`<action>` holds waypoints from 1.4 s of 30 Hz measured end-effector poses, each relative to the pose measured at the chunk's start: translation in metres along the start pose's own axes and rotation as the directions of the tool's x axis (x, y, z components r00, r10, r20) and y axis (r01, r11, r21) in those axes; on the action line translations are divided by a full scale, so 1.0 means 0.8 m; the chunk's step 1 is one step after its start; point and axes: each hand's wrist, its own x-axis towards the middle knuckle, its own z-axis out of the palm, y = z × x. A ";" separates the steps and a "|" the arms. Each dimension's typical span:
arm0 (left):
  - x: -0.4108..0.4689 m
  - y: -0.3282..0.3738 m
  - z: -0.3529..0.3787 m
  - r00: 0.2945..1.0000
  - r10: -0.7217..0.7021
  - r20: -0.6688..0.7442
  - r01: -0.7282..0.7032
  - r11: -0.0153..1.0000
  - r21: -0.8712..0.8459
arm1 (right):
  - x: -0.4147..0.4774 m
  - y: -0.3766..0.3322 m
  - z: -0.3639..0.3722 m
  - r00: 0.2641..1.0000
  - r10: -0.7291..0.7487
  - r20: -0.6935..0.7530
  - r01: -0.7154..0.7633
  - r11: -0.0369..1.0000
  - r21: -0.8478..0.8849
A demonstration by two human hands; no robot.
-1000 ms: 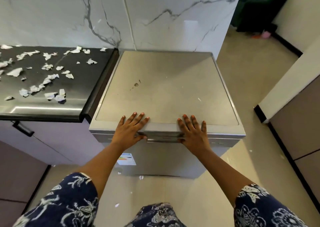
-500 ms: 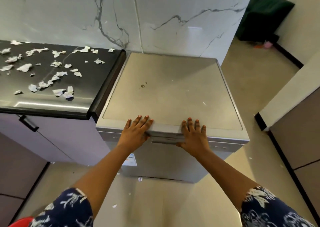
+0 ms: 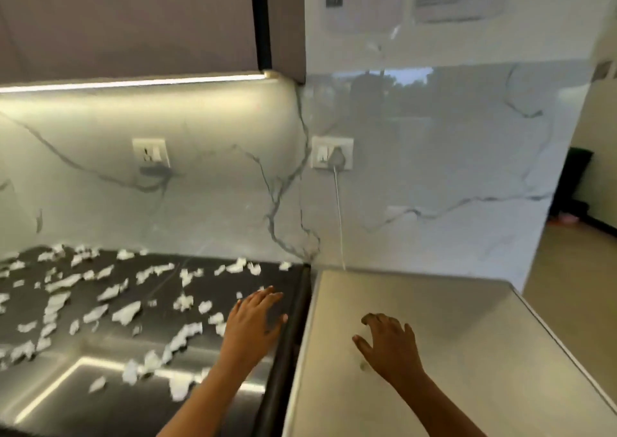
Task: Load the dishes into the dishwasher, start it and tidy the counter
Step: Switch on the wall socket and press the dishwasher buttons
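One counter [image 3: 50, 400] under left hand [image 3: 251, 328], one dishwasher [image 3: 474, 353] under right hand [image 3: 391, 348]

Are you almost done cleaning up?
Not quite. No dishes sit on the counter, so loading looks done; the door of the dishwasher is out of view. The left hand reaches over the counter towards the scraps, the right hand is over the dishwasher. The scraps are left to clear.
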 end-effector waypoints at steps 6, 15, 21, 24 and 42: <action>0.194 -0.080 0.003 0.986 0.057 -0.159 -0.064 0.997 -0.037 | 0.177 -0.078 -0.027 0.994 0.001 -0.112 0.010 0.995 0.097; 0.456 -0.086 0.024 0.973 0.165 -0.161 -0.150 0.984 0.097 | 0.392 -0.129 -0.101 0.949 0.032 -0.313 -0.001 0.995 0.099; 0.512 -0.094 0.048 0.978 0.161 -0.132 -0.140 0.978 0.154 | 0.431 -0.125 -0.109 0.944 0.043 -0.328 -0.037 0.999 0.023; 0.517 -0.101 0.071 0.963 0.190 -0.192 -0.170 0.979 0.115 | 0.442 -0.122 -0.107 0.935 0.027 -0.352 -0.041 0.999 -0.030; 0.517 -0.112 0.064 0.969 0.214 -0.125 -0.189 0.963 0.190 | 0.454 -0.154 -0.128 0.966 0.184 -0.181 -0.206 0.972 -0.113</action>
